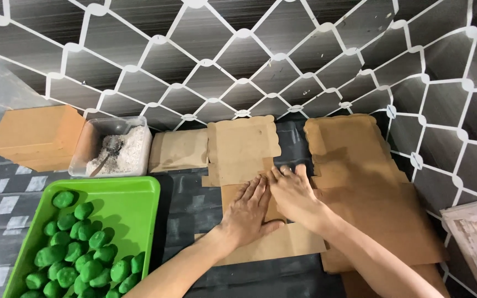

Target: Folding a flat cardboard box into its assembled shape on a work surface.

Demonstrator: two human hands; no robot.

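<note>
Pressing flat, fingers spread, left hand (248,212) and right hand (293,193) smooth scallop-edged brown cardboard (242,148).

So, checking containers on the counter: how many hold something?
2: a green tray of green balls at front left, and a clear tub of white powder behind it.

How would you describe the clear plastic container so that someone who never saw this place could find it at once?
Start at the bright green tray of green balls at the left. Just behind its far edge stands the clear plastic container, between a closed brown cardboard box and a folded brown paper piece. It alone is see-through, holding white flakes and a metal spoon.
</note>
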